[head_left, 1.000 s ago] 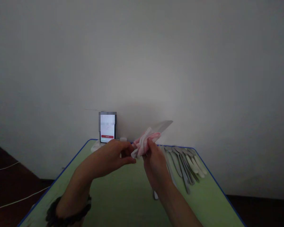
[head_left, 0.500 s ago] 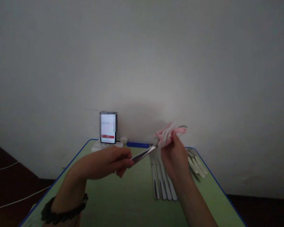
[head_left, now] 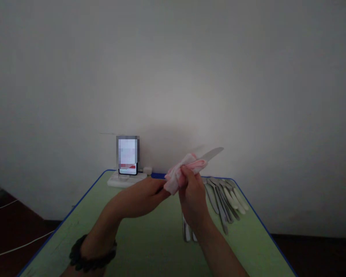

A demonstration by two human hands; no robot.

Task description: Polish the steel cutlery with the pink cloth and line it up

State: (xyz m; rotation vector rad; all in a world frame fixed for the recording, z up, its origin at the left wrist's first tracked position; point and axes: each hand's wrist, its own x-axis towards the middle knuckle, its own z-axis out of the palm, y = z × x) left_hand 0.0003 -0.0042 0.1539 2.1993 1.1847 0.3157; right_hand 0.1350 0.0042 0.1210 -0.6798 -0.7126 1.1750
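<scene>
A table knife (head_left: 215,153) is held slanting above the table, its blade tip pointing up to the right. My left hand (head_left: 144,196) is closed at the handle end, where the cloth and fingers hide the handle. My right hand (head_left: 192,192) pinches a folded pink and white cloth (head_left: 175,179) around the knife, thumb on top. The cloth's left edge meets the left fingers. Below my right hand, several metal knife handles (head_left: 187,231) lie on the table, partly covered by the wrist.
More cutlery (head_left: 222,200) lies fanned at the right, some with cream handles (head_left: 238,202). A lit phone (head_left: 128,156) stands on a white stand (head_left: 127,180) at the back left. A blue object (head_left: 158,176) lies at the rear edge of the green table (head_left: 150,246), against the wall.
The cloth and right hand have slid left along the knife toward the handle, meeting my left hand. More of the blade now shows beyond the cloth. The left hand has shifted slightly right.
</scene>
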